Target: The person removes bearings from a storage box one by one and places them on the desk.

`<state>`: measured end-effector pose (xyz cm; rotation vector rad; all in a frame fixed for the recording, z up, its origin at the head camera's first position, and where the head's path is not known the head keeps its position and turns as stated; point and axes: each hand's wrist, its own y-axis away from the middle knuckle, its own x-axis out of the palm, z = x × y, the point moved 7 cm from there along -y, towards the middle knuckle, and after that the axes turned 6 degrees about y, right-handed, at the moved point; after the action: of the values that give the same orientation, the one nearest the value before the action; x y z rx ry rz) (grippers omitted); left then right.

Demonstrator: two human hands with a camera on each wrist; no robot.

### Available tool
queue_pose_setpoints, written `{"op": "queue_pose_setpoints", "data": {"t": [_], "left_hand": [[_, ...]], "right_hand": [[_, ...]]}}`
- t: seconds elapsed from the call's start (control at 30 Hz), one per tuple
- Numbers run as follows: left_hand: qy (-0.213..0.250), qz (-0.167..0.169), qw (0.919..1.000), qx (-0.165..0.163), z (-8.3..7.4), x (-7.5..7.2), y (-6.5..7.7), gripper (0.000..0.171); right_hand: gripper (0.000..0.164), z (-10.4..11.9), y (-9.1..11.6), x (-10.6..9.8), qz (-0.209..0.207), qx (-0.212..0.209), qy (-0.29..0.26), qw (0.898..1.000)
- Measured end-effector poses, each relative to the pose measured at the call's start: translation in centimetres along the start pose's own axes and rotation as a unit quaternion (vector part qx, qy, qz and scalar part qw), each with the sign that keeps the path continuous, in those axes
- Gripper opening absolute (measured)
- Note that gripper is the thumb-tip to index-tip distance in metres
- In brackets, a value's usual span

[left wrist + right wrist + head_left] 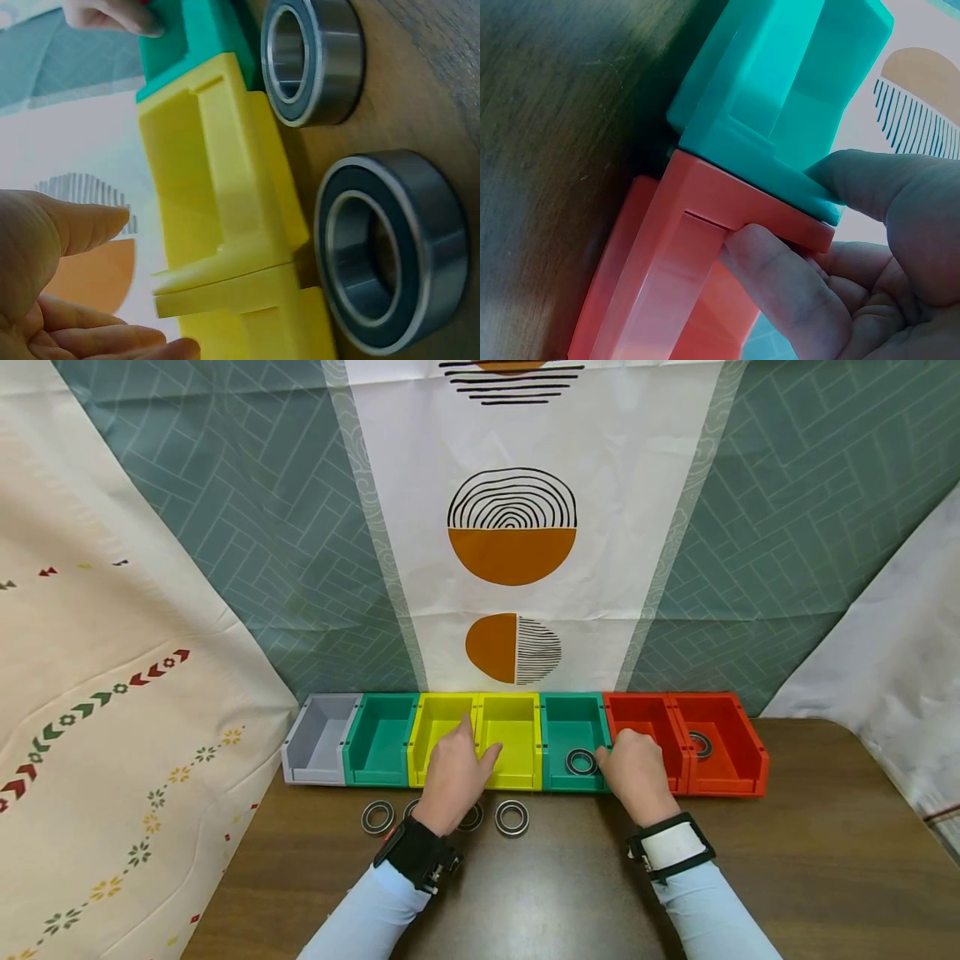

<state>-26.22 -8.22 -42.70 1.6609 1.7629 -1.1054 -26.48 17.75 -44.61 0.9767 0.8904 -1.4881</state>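
Note:
My left hand [456, 772] hovers over the two yellow bins [512, 781], thumb and fingers spread, with nothing held. Farther right, my right hand [636, 772] grips the adjoining side walls of a green bin [727, 97] and a red bin [660, 277]. In the right wrist view, its thumb lies on the green side and a finger on the red side. Inside that green bin rests a ball bearing [581, 762]. The rightmost red bin [727, 785] holds another bearing [701, 744]. Several bearings [390, 255] lie in front of the bins, some partly hidden behind my left hand.
The bins stand side by side along the back of the brown wooden table [555, 877]. A grey bin [318, 775] and another green bin [377, 775] form the left end. Patterned cloth [510, 643] hangs right behind the row.

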Motion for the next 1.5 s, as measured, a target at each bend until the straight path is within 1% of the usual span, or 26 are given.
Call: {"op": "queue_pose_setpoints", "data": {"t": [0.13, 0.2, 0.27, 0.43, 0.5, 0.53, 0.67, 0.87, 0.97, 1.13, 1.2, 1.23, 1.27, 1.37, 1.4, 1.5], "left_hand": [[0.027, 0.024, 0.9989, -0.03, 0.8, 0.7, -0.4, 0.073], [0.036, 0.031, 0.9982, -0.037, 1.0, 0.9, -0.7, 0.068], [0.029, 0.03, 0.9983, -0.039, 1.1, 0.9, -0.9, 0.061], [0.025, 0.042, 0.9969, -0.062, 1.5, 0.9, -1.2, 0.027], [0.025, 0.049, 0.9958, -0.073, 1.7, 1.0, -1.3, 0.019], [0.024, 0.053, 0.9955, -0.075, 1.8, 1.0, -1.3, 0.017], [0.031, 0.063, 0.9945, -0.077, 1.7, 1.1, -1.7, 0.016], [0.046, 0.067, 0.9942, -0.071, 1.2, 1.6, -2.2, 0.013], [0.05, 0.066, 0.9935, -0.078, 1.2, 1.9, -2.2, 0.01], [0.045, 0.064, 0.9935, -0.083, 1.3, 2.1, -1.9, 0.012], [0.04, 0.064, 0.9935, -0.085, 1.5, 2.1, -1.8, 0.012], [0.039, 0.063, 0.9935, -0.086, 1.5, 2.0, -1.8, 0.012], [0.038, 0.063, 0.9934, -0.088, 1.6, 2.0, -1.8, 0.011], [0.044, 0.063, 0.9925, -0.095, 1.8, 1.8, -1.7, 0.009], [0.048, 0.063, 0.9922, -0.096, 1.9, 1.7, -1.7, 0.008], [0.055, 0.062, 0.9914, -0.101, 2.1, 1.5, -1.7, 0.008]], "right_hand": [[0.035, 0.2, 0.0, 0.0, -0.002, -0.003, -0.003, 1.0], [0.034, 0.3, 0.0, 0.0, -0.003, -0.003, -0.003, 1.0], [0.034, 0.4, 0.0, -0.1, -0.002, -0.002, -0.003, 1.0], [0.033, 0.5, 0.0, -0.1, -0.003, -0.005, -0.001, 1.0], [0.033, 0.5, 0.0, -0.2, -0.004, -0.007, 0.001, 1.0], [0.033, 0.5, 0.0, -0.2, -0.004, -0.007, 0.0, 1.0], [0.032, 0.3, -0.1, -0.3, -0.002, -0.005, 0.002, 1.0], [0.032, -0.2, 0.0, -0.8, -0.009, -0.001, -0.001, 1.0], [0.032, -0.4, 0.1, -0.8, -0.007, -0.007, -0.004, 1.0], [0.033, -0.4, 0.2, -0.7, 0.004, -0.009, 0.002, 1.0], [0.03, 0.0, 0.3, -0.7, -0.004, -0.016, 0.012, 1.0], [0.032, 0.4, 0.3, -0.8, -0.012, -0.023, 0.016, 1.0], [0.039, 0.9, 0.3, -0.9, -0.022, -0.031, 0.02, 0.999], [0.066, 2.6, 0.4, -1.2, -0.054, -0.063, 0.028, 0.996], [0.07, 3.1, 0.4, -1.2, -0.058, -0.072, 0.028, 0.995], [0.066, 4.7, 0.4, -0.8, -0.053, -0.099, 0.038, 0.993]]}}
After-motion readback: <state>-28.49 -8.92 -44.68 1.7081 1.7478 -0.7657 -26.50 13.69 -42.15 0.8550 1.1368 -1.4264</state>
